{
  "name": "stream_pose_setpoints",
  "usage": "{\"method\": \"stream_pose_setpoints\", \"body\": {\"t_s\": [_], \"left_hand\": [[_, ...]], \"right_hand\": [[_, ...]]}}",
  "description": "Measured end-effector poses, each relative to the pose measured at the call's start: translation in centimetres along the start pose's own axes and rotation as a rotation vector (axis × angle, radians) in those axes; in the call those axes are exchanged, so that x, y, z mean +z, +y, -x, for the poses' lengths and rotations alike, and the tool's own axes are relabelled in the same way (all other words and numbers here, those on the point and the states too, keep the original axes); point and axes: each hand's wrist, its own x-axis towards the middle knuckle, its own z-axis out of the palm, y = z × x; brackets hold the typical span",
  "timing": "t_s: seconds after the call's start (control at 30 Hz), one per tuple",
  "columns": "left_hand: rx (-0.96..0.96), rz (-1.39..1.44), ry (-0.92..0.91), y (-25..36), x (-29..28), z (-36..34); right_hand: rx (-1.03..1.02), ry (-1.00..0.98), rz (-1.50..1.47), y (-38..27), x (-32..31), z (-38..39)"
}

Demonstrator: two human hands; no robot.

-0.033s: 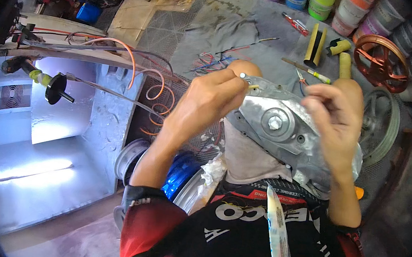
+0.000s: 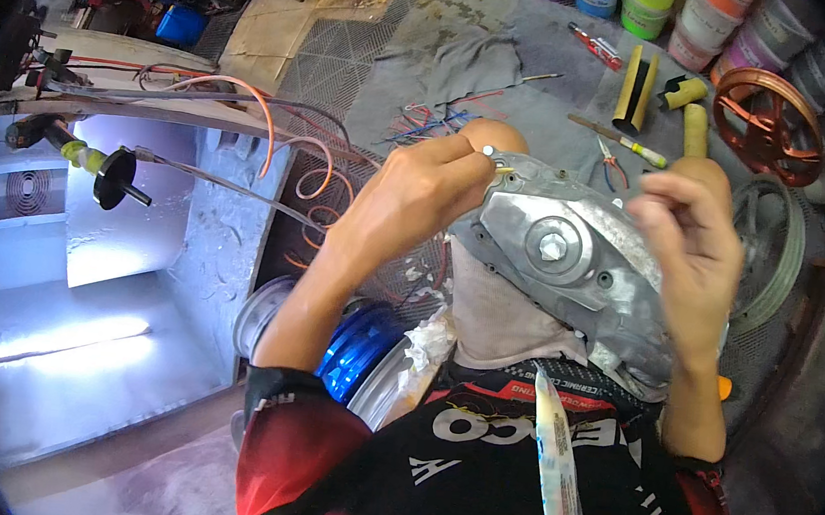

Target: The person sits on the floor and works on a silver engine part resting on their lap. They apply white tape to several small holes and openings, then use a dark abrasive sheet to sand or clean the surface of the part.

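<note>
A silver-grey engine cover (image 2: 590, 241) lies tilted across my lap, partly on a pale cloth pad (image 2: 503, 302). Its round boss faces up. My left hand (image 2: 425, 188) is closed at the cover's upper left end, thumb and fingers pinched together. A small thin yellowish piece (image 2: 504, 170) and a white round tip (image 2: 487, 151) show beside those fingertips; whatever else is inside the grip stays hidden. Over the cover's right side is my right hand (image 2: 691, 242), its fingers curled and the fingertips smeared by motion. I cannot make out anything in it.
Pliers (image 2: 610, 164), a file with a yellow-green handle (image 2: 645, 153) and thin coloured sticks (image 2: 427, 123) lie on the grey mat ahead. A copper wheel (image 2: 768, 124) and stacked tubs (image 2: 709, 17) stand far right. Left are coiled hoses (image 2: 316, 172) and a blue rim (image 2: 358, 347).
My right hand has shifted slightly right. The left hand keeps its pinch at the cover's upper end, and the cover stays nearly in place.
</note>
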Motion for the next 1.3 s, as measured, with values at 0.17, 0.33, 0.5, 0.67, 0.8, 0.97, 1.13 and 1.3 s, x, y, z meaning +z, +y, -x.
{"method": "stream_pose_setpoints", "body": {"t_s": [0.17, 0.33, 0.5, 0.67, 0.8, 0.97, 1.13, 1.3], "left_hand": [[0.112, -0.011, -0.223, -0.7, 1.6, -1.7], [0.072, -0.110, -0.377, -0.5, 2.2, -2.5], [0.059, -0.162, -0.421, 0.0, 2.2, -3.2], [0.096, -0.181, -0.411, -0.1, 2.2, -3.3], [0.070, -0.238, -0.507, 0.3, 2.4, -4.0], [-0.116, -0.205, -0.532, 1.4, 2.7, -5.4], [-0.161, -0.191, -0.528, 1.4, 3.3, -6.0], [-0.161, -0.244, -0.495, 1.8, 3.8, -6.0]], "right_hand": [[-0.030, 0.165, 0.199, -0.2, -6.2, 2.2], [0.009, 0.244, 0.327, 0.9, -8.6, 3.6], [-0.015, 0.246, 0.290, 1.8, -9.1, 4.0], [-0.075, 0.225, 0.331, 2.4, -9.3, 3.9], [-0.132, 0.213, 0.467, 1.8, -9.2, 3.8], [-0.183, 0.188, 0.506, 0.5, -8.8, 3.7], [-0.204, 0.161, 0.494, 0.0, -9.0, 3.7], [-0.172, 0.195, 0.499, 0.2, -9.9, 4.0]]}}
